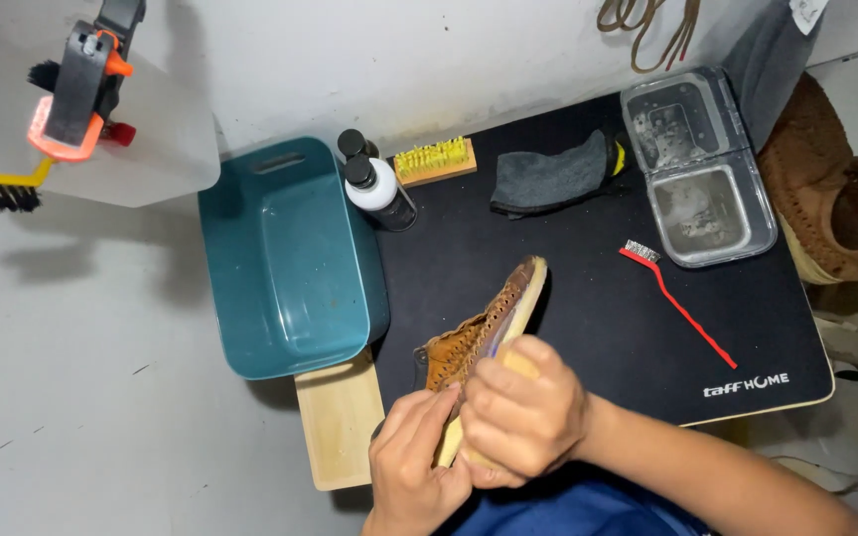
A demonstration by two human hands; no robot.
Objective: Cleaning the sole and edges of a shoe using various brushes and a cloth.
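Observation:
A brown woven shoe [469,337] with a tan sole lies tilted on its side over the black mat [598,298], toe pointing away from me. My left hand [411,462] grips the heel end of the shoe from below. My right hand [523,412] is closed against the sole edge near the heel, around a small tool whose bluish tip [494,345] shows on the sole. The rest of that tool is hidden in my fist.
A teal plastic basin [290,263] stands left of the mat, a wooden board [340,427] below it. At the back are two black-capped bottles [374,184], a yellow-bristled brush [434,161], a grey cloth [548,179] and a clear lidded box [697,164]. A red-handled wire brush [677,303] and a second brown shoe [831,194] lie right.

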